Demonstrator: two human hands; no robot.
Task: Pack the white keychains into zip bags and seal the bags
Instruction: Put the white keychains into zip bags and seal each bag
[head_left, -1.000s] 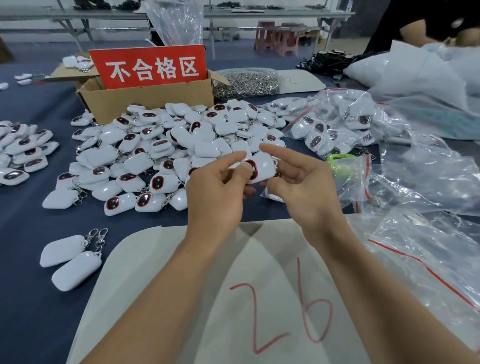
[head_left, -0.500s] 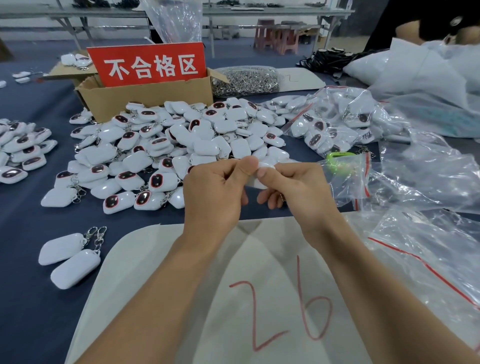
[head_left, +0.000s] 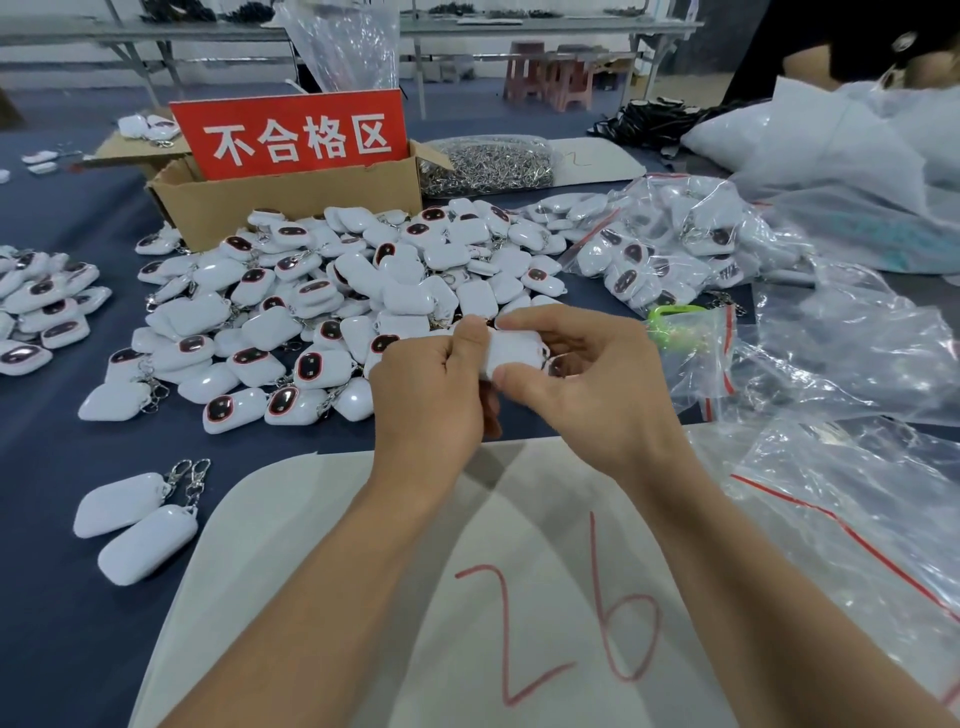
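Note:
Both hands meet over the near edge of a big pile of white keychains (head_left: 363, 306) on the dark blue table. My left hand (head_left: 434, 395) and my right hand (head_left: 587, 384) together pinch one white keychain (head_left: 511, 349), its plain side up; whether a bag wraps it I cannot tell. Two more white keychains (head_left: 132, 525) with metal clasps lie at the near left. Clear zip bags with red seal strips (head_left: 857, 525) are heaped at the right, and one small zip bag (head_left: 691, 338) holds a green item. Filled bags of keychains (head_left: 670, 249) lie behind it.
A cardboard box (head_left: 291, 202) with a red sign (head_left: 291, 135) stands behind the pile, next to a bag of metal clasps (head_left: 488, 163). A white board (head_left: 467, 597) marked "26" lies under my forearms. Another keychain pile (head_left: 41, 306) sits at the far left. A person in black (head_left: 872, 47) is at the back right.
The keychain has been turned between my fingers, from dark window showing to plain white side up. Both hands have drawn closer together around it.

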